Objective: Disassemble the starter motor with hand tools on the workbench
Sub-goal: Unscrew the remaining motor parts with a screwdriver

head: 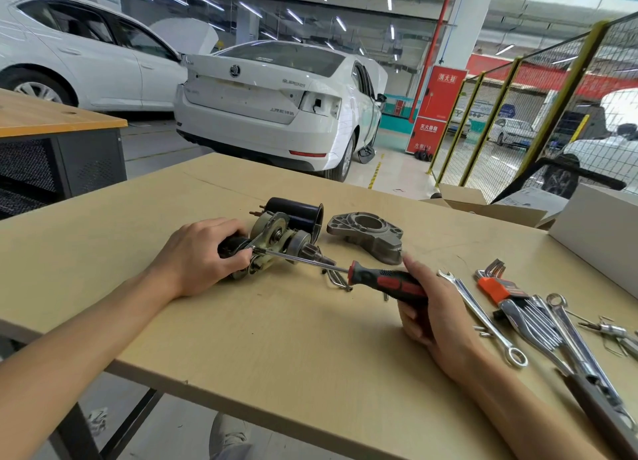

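1. The workbench (283,339), a pale wooden top, fills the lower picture; two white cars (276,104) stand beyond it at 12 o'clock.
2. The starter motor (279,233) lies on the bench just above the centre, partly stripped, with its gear and pinion exposed and its black cylindrical body behind.
3. The grey cast nose housing (367,235) sits apart from the motor, just beside it at its 3 o'clock.
4. The left hand (196,256) comes in from 8 o'clock and grips the motor's near end, fingers curled round it.
5. The right hand (435,318) comes in from 4 o'clock and holds the screwdriver (386,280) by its black-and-red handle, fingers wrapped round it, forefinger lying along the top.
6. The screwdriver's shaft runs toward 10 o'clock, its tip at the motor beside the left fingertips.
7. At 3 to 4 o'clock lie combination wrenches (483,318) and a hex key set (497,287) in an orange holder.
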